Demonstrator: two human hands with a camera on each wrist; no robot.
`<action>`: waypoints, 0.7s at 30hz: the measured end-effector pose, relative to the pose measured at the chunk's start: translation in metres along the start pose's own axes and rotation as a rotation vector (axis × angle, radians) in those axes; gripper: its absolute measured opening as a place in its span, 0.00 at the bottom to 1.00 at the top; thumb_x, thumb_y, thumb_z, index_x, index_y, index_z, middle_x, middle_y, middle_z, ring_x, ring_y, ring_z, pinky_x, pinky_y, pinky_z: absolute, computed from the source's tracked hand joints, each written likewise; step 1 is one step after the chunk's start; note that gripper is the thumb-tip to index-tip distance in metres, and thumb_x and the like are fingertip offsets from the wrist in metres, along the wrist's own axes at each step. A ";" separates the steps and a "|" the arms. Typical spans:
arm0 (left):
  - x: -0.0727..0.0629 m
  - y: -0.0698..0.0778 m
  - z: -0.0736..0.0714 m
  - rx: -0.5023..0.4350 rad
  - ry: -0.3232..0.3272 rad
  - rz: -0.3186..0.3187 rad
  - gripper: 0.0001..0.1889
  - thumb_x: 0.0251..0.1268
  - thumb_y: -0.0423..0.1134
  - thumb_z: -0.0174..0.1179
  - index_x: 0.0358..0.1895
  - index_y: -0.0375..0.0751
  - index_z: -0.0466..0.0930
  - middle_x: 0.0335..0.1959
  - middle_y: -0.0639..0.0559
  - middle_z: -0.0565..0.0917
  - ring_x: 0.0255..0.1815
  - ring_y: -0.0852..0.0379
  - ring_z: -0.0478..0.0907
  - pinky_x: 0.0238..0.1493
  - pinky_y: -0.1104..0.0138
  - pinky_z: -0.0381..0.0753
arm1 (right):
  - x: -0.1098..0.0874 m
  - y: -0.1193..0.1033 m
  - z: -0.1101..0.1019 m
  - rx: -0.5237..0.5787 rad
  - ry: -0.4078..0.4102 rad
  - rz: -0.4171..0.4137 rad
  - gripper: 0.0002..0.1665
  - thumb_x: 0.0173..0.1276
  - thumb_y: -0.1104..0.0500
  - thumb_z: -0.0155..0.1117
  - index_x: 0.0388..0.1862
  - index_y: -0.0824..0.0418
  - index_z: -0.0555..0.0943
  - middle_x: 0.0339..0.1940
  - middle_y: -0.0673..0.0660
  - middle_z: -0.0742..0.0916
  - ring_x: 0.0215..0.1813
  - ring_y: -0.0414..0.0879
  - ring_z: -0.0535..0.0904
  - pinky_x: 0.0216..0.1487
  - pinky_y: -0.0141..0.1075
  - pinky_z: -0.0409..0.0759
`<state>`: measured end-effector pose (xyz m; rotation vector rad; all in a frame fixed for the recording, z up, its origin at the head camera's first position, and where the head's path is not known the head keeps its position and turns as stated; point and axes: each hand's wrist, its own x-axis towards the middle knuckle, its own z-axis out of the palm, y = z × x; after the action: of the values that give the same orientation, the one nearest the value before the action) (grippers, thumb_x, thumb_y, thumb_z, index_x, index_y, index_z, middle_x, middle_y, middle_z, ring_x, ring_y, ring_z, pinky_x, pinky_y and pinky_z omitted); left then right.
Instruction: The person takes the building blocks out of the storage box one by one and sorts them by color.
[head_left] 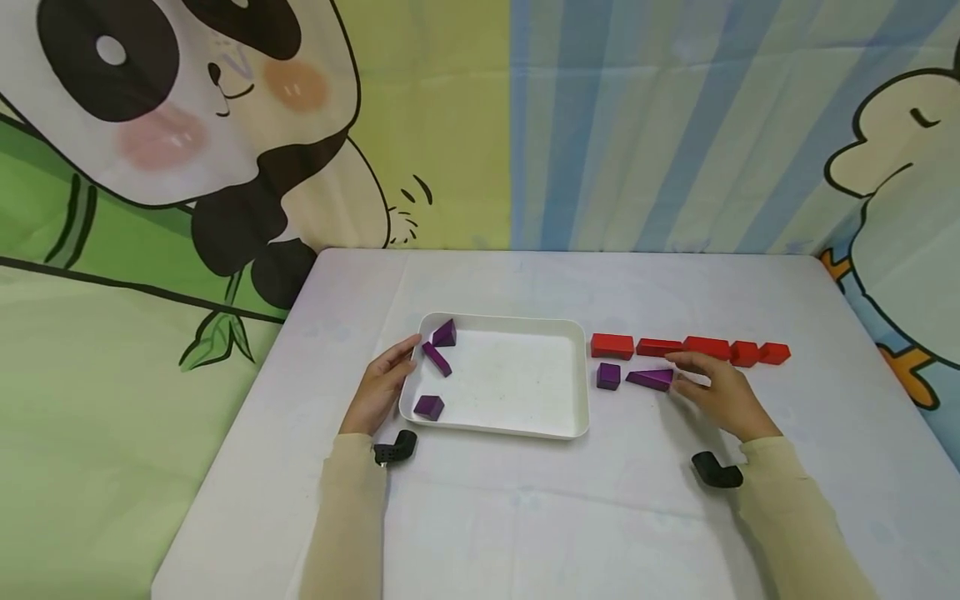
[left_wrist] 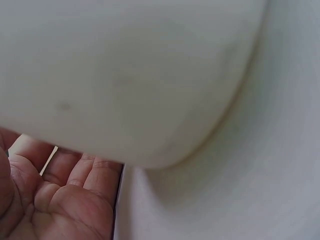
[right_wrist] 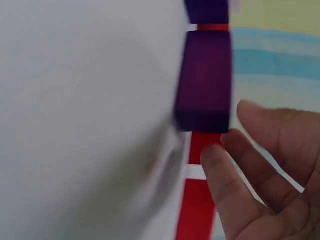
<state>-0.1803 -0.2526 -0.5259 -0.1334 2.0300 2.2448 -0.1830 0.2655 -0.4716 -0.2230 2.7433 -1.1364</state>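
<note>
My left hand (head_left: pixel 378 387) holds the white tray (head_left: pixel 517 432) at its left side, the thumb at the rim. In the left wrist view, the tray wall (left_wrist: pixel 125 100) hides its fingertips. Inside the tray lie a purple triangular block (head_left: pixel 446 334), a thin purple block (head_left: pixel 437 359) and a chunky purple block (head_left: pixel 429 407). To the right of the tray, my right hand (head_left: pixel 720 396) hovers by the wide end of a purple wedge block (head_left: pixel 651 380). Its thumb and fingers (right_wrist: pixel 220 175) are spread, with nothing gripped. A purple cube (head_left: pixel 608 377) sits left of the wedge.
Several red blocks (head_left: pixel 612 346) form a row behind the purple ones, partly behind my right hand. The white table (head_left: pixel 525 517) ends at a cartoon-printed cloth backdrop (head_left: pixel 450 125). Black wrist mounts (head_left: pixel 716 472) hang beside both sleeves.
</note>
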 end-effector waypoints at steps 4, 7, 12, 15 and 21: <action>0.001 0.001 0.000 -0.002 -0.002 0.008 0.28 0.84 0.27 0.52 0.82 0.29 0.64 0.85 0.41 0.64 0.88 0.50 0.55 0.85 0.62 0.58 | 0.001 -0.023 -0.003 -0.031 0.069 -0.105 0.24 0.74 0.72 0.69 0.68 0.71 0.82 0.66 0.74 0.84 0.69 0.73 0.77 0.65 0.64 0.78; 0.001 0.001 -0.001 -0.002 -0.003 0.007 0.28 0.84 0.27 0.52 0.82 0.30 0.64 0.85 0.41 0.64 0.88 0.50 0.55 0.85 0.61 0.59 | 0.006 -0.044 -0.002 -0.022 0.059 -0.157 0.24 0.74 0.72 0.70 0.67 0.70 0.83 0.65 0.73 0.85 0.68 0.71 0.79 0.65 0.62 0.79; 0.001 0.001 0.000 0.001 -0.008 0.011 0.28 0.84 0.27 0.52 0.83 0.30 0.64 0.86 0.41 0.63 0.88 0.50 0.54 0.85 0.61 0.59 | 0.020 -0.076 0.008 0.073 -0.029 -0.253 0.23 0.74 0.72 0.70 0.66 0.69 0.84 0.65 0.70 0.86 0.67 0.68 0.82 0.64 0.56 0.83; 0.001 0.001 0.000 -0.001 -0.012 0.016 0.28 0.85 0.27 0.51 0.83 0.28 0.63 0.86 0.39 0.63 0.88 0.49 0.54 0.85 0.60 0.59 | 0.035 -0.088 0.017 0.157 -0.125 -0.314 0.21 0.75 0.72 0.69 0.66 0.70 0.84 0.65 0.69 0.86 0.66 0.68 0.83 0.64 0.49 0.86; 0.000 0.000 0.000 0.000 -0.007 0.018 0.28 0.85 0.27 0.51 0.82 0.27 0.63 0.85 0.38 0.63 0.88 0.48 0.54 0.85 0.62 0.59 | 0.067 -0.111 0.044 0.265 -0.332 -0.386 0.21 0.73 0.72 0.70 0.64 0.72 0.84 0.65 0.70 0.86 0.68 0.69 0.81 0.70 0.50 0.83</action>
<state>-0.1804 -0.2528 -0.5264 -0.1065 2.0353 2.2532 -0.2310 0.1446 -0.4294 -0.8485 2.2869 -1.3895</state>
